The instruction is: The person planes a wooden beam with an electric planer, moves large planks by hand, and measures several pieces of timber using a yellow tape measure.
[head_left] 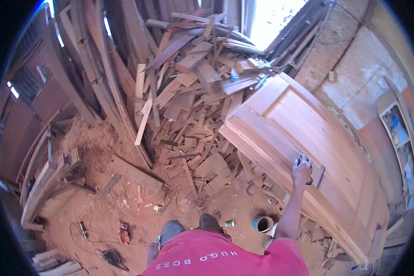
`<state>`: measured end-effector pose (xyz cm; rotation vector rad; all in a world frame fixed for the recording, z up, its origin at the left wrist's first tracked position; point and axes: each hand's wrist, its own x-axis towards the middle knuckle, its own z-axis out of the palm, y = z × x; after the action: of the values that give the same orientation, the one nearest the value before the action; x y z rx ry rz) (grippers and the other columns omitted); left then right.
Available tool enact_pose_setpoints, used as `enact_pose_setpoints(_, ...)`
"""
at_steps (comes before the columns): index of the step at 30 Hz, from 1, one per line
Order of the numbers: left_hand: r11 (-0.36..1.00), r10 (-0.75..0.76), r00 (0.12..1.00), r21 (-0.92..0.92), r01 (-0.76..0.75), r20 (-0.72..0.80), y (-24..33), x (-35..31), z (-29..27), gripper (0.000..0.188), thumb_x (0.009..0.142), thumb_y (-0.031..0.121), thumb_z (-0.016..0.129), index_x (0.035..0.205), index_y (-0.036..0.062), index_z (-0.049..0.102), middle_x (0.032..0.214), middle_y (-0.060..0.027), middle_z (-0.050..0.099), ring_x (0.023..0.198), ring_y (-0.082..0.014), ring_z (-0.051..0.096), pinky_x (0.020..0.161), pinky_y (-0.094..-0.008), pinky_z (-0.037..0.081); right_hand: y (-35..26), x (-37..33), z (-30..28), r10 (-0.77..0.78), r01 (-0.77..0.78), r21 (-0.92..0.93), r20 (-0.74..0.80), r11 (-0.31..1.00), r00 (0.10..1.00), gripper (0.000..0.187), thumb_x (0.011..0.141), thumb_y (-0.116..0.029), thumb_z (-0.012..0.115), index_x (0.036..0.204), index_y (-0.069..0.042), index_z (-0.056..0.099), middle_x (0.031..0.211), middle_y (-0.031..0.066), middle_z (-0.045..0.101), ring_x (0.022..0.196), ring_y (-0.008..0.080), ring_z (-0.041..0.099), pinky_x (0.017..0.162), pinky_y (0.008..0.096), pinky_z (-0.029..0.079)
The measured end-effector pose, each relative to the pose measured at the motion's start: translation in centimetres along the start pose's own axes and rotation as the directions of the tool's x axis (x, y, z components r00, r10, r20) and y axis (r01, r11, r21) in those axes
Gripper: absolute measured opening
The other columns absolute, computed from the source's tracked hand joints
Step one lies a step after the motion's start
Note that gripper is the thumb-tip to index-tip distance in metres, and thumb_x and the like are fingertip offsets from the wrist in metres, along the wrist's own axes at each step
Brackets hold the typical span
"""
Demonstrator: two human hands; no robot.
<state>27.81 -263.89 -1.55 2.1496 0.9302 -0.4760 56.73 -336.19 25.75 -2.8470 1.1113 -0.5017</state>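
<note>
At the far left, a rough timber frame (43, 186) stands on the sawdust-strewn floor (96, 209), with a red tool (124, 233) and a black corded tool (111, 258) lying apart from the work. The left hand (152, 250) hangs low beside the pink shirt (216, 255); whether its fingers are open or hold anything, I cannot tell. Past the heaped offcuts (198, 129) and a bucket (262, 224), the right hand (301, 172) rests on the frame of a pale wooden panel door (303, 119), fingers curled round a small dark object (301, 160). A thin dark tool (321, 176) lies just beside it. The door lies face up at the right, its panels already set within the frame, so the joinery looks largely done; the wood is bare, and smoothing and finishing seem left.
</note>
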Motion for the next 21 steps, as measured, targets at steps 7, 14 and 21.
enact_pose_setpoints(7,0.876,0.048,0.998,-0.479,-0.057,-0.03,1.1,2.5,-5.1,0.041,0.103,0.034,0.054,0.117,-0.0026,0.065,0.103,-0.0105,0.066,0.093,-0.0171,0.06,0.081,-0.0354,0.05,-23.0,-14.6,0.1,-0.397,-0.496,0.82,0.37,-0.286,0.84,0.042,0.093,-0.03,0.049,0.128,-0.009,0.058,0.102,0.0137,0.065,0.082,0.023,0.066,0.064,0.0301,0.052)
enact_pose_setpoints(14,0.497,0.372,0.928,-0.842,-0.211,-0.013,13.0,-3.2,-18.9,0.046,0.106,0.039,0.05,0.137,0.0052,0.055,0.124,-0.0093,0.064,0.101,-0.0202,0.066,0.086,-0.0341,0.053,-41.3,-44.7,-2.1,-0.9,-0.625,0.661,0.397,0.416,-0.179,0.048,0.089,-0.033,0.061,0.13,-0.008,0.054,0.095,0.0121,0.069,0.081,0.0222,0.068,0.066,0.0316,0.053)
enact_pose_setpoints(21,0.472,0.203,0.974,-0.862,-0.184,-0.097,-1.9,-2.6,-28.4,0.021,0.094,0.023,0.074,0.104,0.0071,0.065,0.092,0.001,0.064,0.082,-0.0084,0.058,0.073,-0.0273,0.051,-49.6,-63.4,-4.7,-0.902,0.075,0.995,0.094,0.069,-0.421,0.059,0.084,-0.039,0.076,0.127,-0.005,0.058,0.103,0.0245,0.067,0.099,0.0381,0.068,0.086,0.0442,0.053)
